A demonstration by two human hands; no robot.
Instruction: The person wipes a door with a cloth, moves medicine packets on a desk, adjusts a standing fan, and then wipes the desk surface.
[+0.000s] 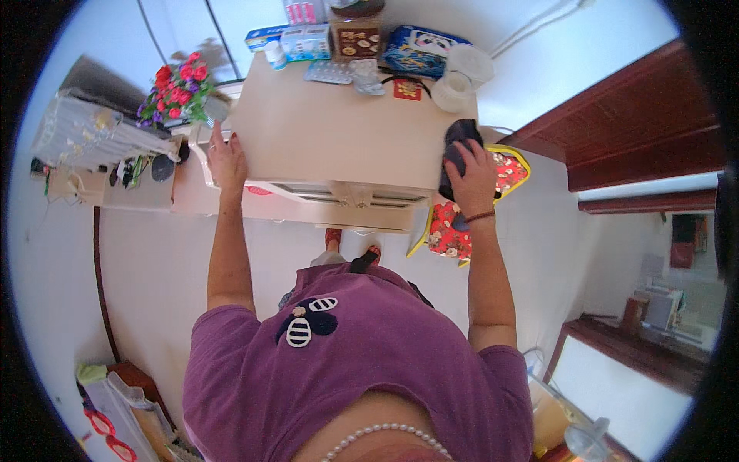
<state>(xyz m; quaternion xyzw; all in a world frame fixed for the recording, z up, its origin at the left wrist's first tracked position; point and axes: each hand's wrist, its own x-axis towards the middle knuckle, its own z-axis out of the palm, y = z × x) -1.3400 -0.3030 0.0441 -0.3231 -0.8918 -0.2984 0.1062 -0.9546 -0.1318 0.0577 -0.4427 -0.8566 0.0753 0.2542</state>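
Observation:
My left hand [228, 163] is at the left edge of a pale cabinet [331, 146], its fingers stretched out and apart with nothing in them. At the opposite edge, my right hand [475, 179] has its fingers curled over a dark, soft-looking bundle of black cloth [454, 158]. That cloth lies over the cabinet's right corner and hangs partly down its side; its exact kind is hard to make out. Beyond my left fingers stands a bunch of red and purple flowers [175, 94].
Along the cabinet's back are a white bottle [275, 55], blister packs [329, 73], a brown canister [356, 37], a blue soft pack [426, 52], a red packet [406, 89] and clear plastic tubs [453, 92]. A yellow-framed floral chair [450, 231] stands below my right hand.

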